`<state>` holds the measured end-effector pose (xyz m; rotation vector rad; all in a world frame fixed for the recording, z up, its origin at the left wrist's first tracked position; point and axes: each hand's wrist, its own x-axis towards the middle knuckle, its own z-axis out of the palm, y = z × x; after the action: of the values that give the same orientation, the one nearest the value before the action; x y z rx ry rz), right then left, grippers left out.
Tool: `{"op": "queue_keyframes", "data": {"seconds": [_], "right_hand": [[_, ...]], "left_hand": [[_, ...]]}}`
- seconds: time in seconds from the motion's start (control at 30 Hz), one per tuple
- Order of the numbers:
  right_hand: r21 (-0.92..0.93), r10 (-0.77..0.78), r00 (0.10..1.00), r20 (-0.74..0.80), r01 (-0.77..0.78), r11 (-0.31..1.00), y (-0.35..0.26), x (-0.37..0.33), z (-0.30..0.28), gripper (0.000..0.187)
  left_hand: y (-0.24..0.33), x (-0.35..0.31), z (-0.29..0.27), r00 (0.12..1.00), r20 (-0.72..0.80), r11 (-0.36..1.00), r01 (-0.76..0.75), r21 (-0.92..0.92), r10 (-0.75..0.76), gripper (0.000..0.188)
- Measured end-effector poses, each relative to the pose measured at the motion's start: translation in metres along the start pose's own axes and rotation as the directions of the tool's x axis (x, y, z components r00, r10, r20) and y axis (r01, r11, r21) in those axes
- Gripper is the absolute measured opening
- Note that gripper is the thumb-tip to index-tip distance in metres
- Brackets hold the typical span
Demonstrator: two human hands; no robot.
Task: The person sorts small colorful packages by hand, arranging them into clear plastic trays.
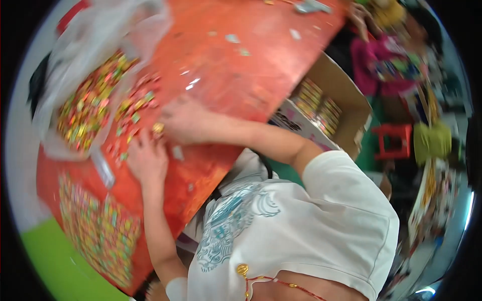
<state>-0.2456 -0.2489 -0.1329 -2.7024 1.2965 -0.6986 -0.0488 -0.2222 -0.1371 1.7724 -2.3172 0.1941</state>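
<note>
My left hand (148, 158) reaches onto the orange-red table, fingers apart and tips down beside the loose pile. That pile holds small shiny red, yellow and green pieces (134, 106), too small and blurred to name. A round gold-coloured piece (158, 128) lies between my two hands, close to the left fingertips. Just right of it, my right hand (183, 118) is low over the table; motion smears its fingers, and I cannot see whether they hold anything. Beyond the pile, an opened clear plastic bag (103, 42) contains many more of the same pieces (88, 113).
The table (241, 75) has scraps on it and a grey tool-like object (312, 6) at the far edge. A sheet of pieces in rows (103, 228) lies at the near left. Right stands a cardboard box (354, 108) with packed pieces. Another person (386, 62) and a red stool (393, 140) are beyond.
</note>
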Motion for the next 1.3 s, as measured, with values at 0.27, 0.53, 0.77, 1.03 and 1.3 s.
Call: {"op": "queue_keyframes", "data": {"seconds": [0.27, 0.53, 0.77, 1.03, 1.3], "right_hand": [[0.047, -0.015, 0.996, -0.085, 0.019, 0.999, -0.014, -0.069, 0.009, 0.017], [0.081, 0.075, 0.993, -0.090, -0.068, 0.994, -0.004, -0.077, 0.002, 0.017], [-0.081, 0.057, 0.997, -0.042, -0.061, 0.995, 0.030, -0.042, -0.017, 0.022], [-0.248, 0.042, 0.999, -0.028, -0.047, 0.968, 0.036, -0.013, 0.001, 0.014], [-0.112, 0.167, 0.985, 0.043, -0.161, 0.981, 0.020, 0.012, 0.009, 0.020]], "left_hand": [[0.020, 0.025, 0.027, 0.994, 0.035, 0.989, -0.109, 0.098, 0.106, 0.040], [0.016, 0.021, 0.026, 0.983, -0.073, 0.980, -0.160, 0.120, 0.169, 0.036], [0.021, 0.015, 0.013, 0.999, -0.005, 0.999, -0.041, 0.003, 0.041, 0.037], [0.000, -0.012, -0.035, 0.958, 0.257, 0.956, 0.188, -0.227, -0.127, 0.059], [-0.002, -0.017, -0.019, 0.960, 0.253, 0.969, 0.171, -0.177, -0.123, 0.049]]}}
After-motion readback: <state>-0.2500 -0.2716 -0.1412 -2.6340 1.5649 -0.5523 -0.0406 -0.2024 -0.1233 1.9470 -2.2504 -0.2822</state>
